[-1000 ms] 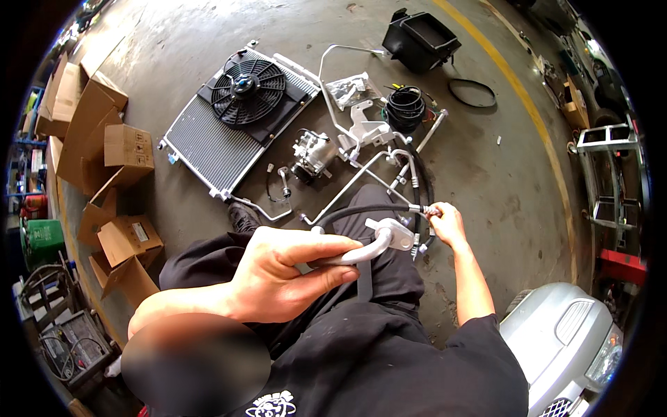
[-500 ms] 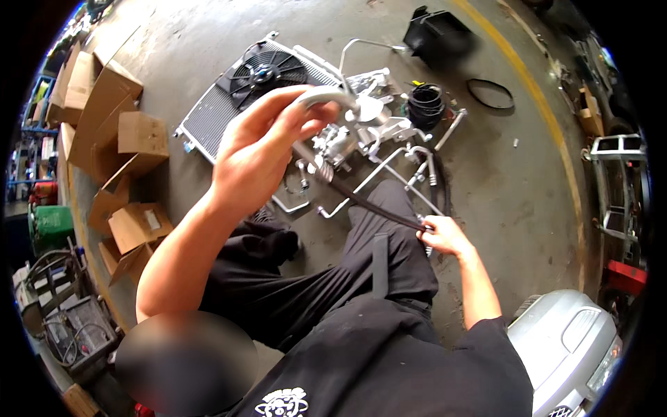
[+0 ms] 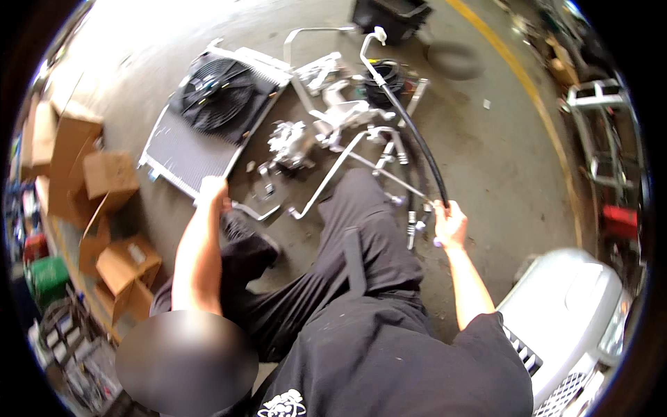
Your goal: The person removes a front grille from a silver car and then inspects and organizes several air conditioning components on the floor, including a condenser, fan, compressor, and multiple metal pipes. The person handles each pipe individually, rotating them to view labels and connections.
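Observation:
My right hand (image 3: 451,224) is closed around the lower end of a black rubber hose (image 3: 421,142). From there the hose rises to a bent silver metal pipe (image 3: 368,57) with a fitting at its far tip. My left hand (image 3: 213,192) is at the near edge of a flat silver condenser (image 3: 182,154), its fingers blurred and partly hidden. A black fan (image 3: 217,94) is mounted on that condenser. Between my hands lie a silver compressor (image 3: 292,144) and a bent metal pipe (image 3: 331,177). Short hose fittings (image 3: 411,226) rest beside my right hand.
Opened cardboard boxes (image 3: 111,174) line the left side. A black plastic housing (image 3: 392,19) stands at the far side, near a coil of black hose (image 3: 383,83). A silver car part (image 3: 566,306) is at the near right, below a metal frame (image 3: 601,132).
My left hand has let go of the hose's bent metal pipe and moved down and left to the condenser's edge. The pipe end has swung away to the right; my right hand still holds the hose.

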